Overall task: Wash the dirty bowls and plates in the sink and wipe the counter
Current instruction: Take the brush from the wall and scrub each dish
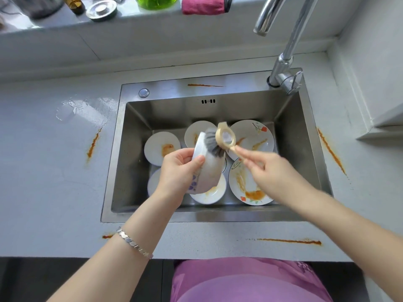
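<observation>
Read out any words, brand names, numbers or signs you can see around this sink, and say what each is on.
No readable text anywhere in this view.
Brown bottle: cut off by the frame, no label legible.
Bowl in the left hand: purple flower print, no words.
Brush in the right hand: no marking visible.
Plate: painted flowers only.

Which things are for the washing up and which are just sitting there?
For the job: bowl, brush, dirty plates, sink, tap, orange smears on the counter.
Just lying about: brown bottle, green container, metal lid, all on the ledge.
</observation>
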`<state>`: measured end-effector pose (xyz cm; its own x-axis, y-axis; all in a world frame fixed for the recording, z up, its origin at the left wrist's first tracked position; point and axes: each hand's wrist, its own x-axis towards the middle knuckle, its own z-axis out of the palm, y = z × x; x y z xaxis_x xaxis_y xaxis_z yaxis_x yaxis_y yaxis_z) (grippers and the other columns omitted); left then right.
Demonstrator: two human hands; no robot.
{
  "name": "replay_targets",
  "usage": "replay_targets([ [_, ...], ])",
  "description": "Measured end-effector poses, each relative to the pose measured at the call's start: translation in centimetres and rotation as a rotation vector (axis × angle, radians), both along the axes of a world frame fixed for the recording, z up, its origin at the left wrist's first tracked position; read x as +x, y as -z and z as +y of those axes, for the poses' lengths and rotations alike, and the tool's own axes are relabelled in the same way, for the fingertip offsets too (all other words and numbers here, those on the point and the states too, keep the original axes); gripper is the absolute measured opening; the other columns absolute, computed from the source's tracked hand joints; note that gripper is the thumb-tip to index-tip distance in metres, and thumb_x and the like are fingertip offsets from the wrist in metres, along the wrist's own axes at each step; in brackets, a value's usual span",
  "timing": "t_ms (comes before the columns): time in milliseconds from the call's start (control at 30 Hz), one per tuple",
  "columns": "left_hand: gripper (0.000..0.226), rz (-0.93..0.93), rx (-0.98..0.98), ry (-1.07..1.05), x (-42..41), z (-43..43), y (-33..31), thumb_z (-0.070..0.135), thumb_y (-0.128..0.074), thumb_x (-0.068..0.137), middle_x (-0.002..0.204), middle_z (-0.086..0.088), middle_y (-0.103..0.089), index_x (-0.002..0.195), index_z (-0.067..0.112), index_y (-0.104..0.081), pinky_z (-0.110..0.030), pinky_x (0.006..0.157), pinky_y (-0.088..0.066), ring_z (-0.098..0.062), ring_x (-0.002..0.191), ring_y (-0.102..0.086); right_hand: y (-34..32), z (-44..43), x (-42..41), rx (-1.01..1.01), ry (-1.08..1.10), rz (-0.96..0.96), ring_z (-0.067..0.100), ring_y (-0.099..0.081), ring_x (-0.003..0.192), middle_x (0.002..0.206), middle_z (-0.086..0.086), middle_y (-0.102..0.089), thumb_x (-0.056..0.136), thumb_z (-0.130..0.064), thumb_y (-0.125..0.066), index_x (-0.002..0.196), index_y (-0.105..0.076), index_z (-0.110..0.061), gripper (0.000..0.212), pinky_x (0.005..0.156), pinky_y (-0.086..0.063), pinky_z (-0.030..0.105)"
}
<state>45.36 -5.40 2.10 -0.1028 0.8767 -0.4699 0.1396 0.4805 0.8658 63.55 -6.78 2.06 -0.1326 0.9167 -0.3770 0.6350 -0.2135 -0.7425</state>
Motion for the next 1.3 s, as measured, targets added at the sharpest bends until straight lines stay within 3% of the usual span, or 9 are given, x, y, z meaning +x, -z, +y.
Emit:
replay_targets([
  [100, 0.011, -0.006, -0.023, -0.021, 0.1, 0.2, -0.3, 0.007, -0.058, 0.090, 0.078, -0.002, -0.071, 0.088, 0.013, -0.067, -0.035, 0.066, -0.055, -0.020, 0.074, -0.066, -0.2, 1.0, -0.2, -0.005, 0.046, -0.007, 0.010, -0.061, 0.097, 0.113, -0.001, -0.068, 0.097, -0.024, -0.042, 0.130, -0.047, -0.045, 0.039, 0.085, -0.045, 0.027],
  [233, 0.012, -0.122, -0.042, -0.230, -0.2, 1.2, -0.5, 0.001, -0.057, 0.089, 0.069, -0.006, -0.067, 0.085, 0.006, -0.066, -0.022, 0.052, -0.054, -0.017, 0.061, -0.065, -1.2, -3.7, -1.5, 0.067, -0.134, -0.015, 0.010, -0.037, 0.042, 0.046, -0.005, -0.044, 0.097, -0.024, -0.041, 0.127, -0.037, -0.059, 0.046, 0.046, -0.028, 0.020],
  [433, 0.013, -0.311, -0.111, -0.442, 0.3, 2.7, -0.8, 0.000, -0.052, 0.092, 0.078, -0.011, -0.064, 0.083, 0.004, -0.060, -0.021, 0.050, -0.053, -0.016, 0.063, -0.062, 0.4, -1.4, -1.8, 0.157, -0.005, -0.111, 0.017, -0.037, 0.049, 0.047, -0.001, -0.038, 0.097, -0.022, -0.041, 0.133, -0.039, -0.050, 0.045, 0.057, -0.039, 0.038],
  [567, 0.013, -0.329, -0.091, -0.514, 0.0, 3.7, -1.6, 0.001, -0.054, 0.091, 0.082, -0.011, -0.065, 0.080, 0.007, -0.058, -0.026, 0.066, -0.057, -0.017, 0.071, -0.065, -0.1, -5.0, -2.8, 0.170, -0.147, -0.112, 0.016, -0.029, 0.044, 0.046, -0.003, -0.030, 0.097, -0.023, -0.041, 0.133, -0.020, -0.053, 0.051, 0.051, -0.029, 0.030],
  [733, 0.012, -0.217, -0.068, -0.406, 0.0, 3.5, -1.5, 0.003, -0.056, 0.091, 0.083, -0.009, -0.068, 0.081, 0.009, -0.062, -0.025, 0.060, -0.057, -0.017, 0.071, -0.067, 0.8, -1.5, -1.7, 0.173, 0.015, -0.071, 0.015, -0.036, 0.048, 0.047, -0.004, -0.039, 0.097, -0.022, -0.043, 0.132, -0.037, -0.050, 0.046, 0.056, -0.038, 0.036],
  [933, 0.008, -0.030, -0.078, -0.176, -1.1, 2.3, -0.8, 0.005, -0.059, 0.089, 0.084, -0.011, -0.069, 0.088, 0.009, -0.066, -0.038, 0.072, -0.055, -0.025, 0.077, -0.066, -0.2, -3.4, -1.4, 0.089, -0.093, -0.025, 0.005, -0.043, 0.047, 0.046, -0.011, -0.044, 0.097, -0.023, -0.043, 0.129, -0.038, -0.055, 0.046, 0.047, -0.031, 0.020],
  [1033, 0.010, 0.011, -0.028, 0.023, -1.7, 1.2, -0.4, 0.003, -0.062, 0.086, 0.071, -0.001, -0.071, 0.095, 0.004, -0.066, -0.025, 0.059, -0.056, -0.013, 0.065, -0.067, 0.0, 0.0, 0.0, 0.024, 0.064, 0.030, -0.014, -0.045, 0.047, 0.093, -0.015, -0.067, 0.097, -0.022, -0.043, 0.130, -0.047, -0.045, 0.040, 0.053, -0.031, 0.011],
  [1133, 0.012, 0.019, -0.002, 0.170, -2.1, 0.4, -0.6, 0.005, -0.060, 0.087, 0.078, 0.000, -0.072, 0.097, 0.007, -0.067, -0.024, 0.063, -0.054, -0.012, 0.073, -0.067, -1.3, 0.2, 0.4, 0.001, 0.014, 0.101, -0.026, -0.046, 0.064, 0.123, -0.021, -0.058, 0.097, -0.019, -0.045, 0.127, -0.051, -0.043, 0.039, 0.061, -0.039, 0.004],
  [1300, 0.011, 0.056, 0.030, 0.243, -2.8, -0.3, 0.0, 0.010, -0.059, 0.089, 0.085, 0.000, -0.071, 0.093, 0.015, -0.068, -0.034, 0.069, -0.052, -0.020, 0.086, -0.065, -1.0, -0.8, 0.9, -0.049, -0.082, 0.213, -0.018, -0.053, 0.062, 0.085, -0.043, -0.055, 0.097, -0.017, -0.044, 0.120, -0.046, -0.049, 0.040, 0.056, -0.036, 0.000],
])
